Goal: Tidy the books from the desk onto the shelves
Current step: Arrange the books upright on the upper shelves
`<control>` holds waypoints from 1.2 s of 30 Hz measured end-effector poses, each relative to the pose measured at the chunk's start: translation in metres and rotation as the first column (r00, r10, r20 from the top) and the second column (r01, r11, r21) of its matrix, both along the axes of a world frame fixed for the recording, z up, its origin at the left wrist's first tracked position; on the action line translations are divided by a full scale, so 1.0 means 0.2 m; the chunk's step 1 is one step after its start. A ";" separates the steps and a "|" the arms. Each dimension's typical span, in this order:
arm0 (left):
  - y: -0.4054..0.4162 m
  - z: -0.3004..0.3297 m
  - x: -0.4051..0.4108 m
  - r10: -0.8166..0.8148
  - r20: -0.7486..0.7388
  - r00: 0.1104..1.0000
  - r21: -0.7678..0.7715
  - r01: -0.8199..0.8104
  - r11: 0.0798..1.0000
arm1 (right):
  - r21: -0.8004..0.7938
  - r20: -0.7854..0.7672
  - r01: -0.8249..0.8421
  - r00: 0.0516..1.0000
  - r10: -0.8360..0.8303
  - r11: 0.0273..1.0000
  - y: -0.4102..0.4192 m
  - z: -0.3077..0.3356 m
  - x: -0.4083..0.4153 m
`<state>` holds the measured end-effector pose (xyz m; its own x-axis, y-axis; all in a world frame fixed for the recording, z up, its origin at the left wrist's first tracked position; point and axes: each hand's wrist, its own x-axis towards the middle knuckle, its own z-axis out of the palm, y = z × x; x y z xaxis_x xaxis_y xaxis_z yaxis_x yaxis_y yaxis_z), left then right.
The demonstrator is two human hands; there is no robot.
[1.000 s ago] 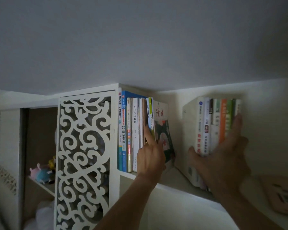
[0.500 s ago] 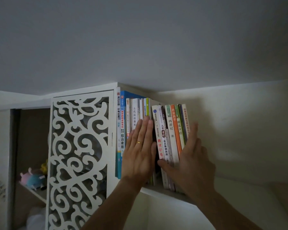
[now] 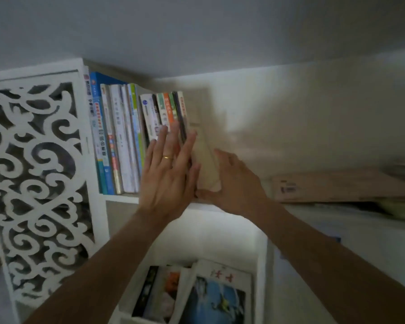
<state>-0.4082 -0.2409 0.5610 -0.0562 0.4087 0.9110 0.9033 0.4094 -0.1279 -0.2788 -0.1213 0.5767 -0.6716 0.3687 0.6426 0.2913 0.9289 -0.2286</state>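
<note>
Two grips: left hand flat on shelved books, right hand clasping beige book; cardboard box right of it.

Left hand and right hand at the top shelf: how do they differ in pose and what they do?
The left hand lies flat, fingers straight, pressing the upright book spines; the right hand curls round a blurred beige book. The left hand wears a gold ring; none shows on the right hand. Both reach up to the same shelf.
</note>
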 end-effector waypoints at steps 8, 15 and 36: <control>0.42 0.10 0.64 -0.310 0.068 0.948 -0.143 0.317 0.938 | 0.190 0.089 0.323 0.935 -0.344 0.927 0.35 0.17 0.99; 0.78 0.17 0.90 -0.215 -0.126 0.968 -0.603 0.098 0.792 | 0.063 0.197 0.536 0.820 -0.537 0.842 0.60 0.26 1.67; 0.36 0.20 0.29 0.243 0.367 0.898 0.061 -0.284 0.957 | -0.287 0.204 -0.133 0.959 0.197 0.949 0.30 0.16 0.51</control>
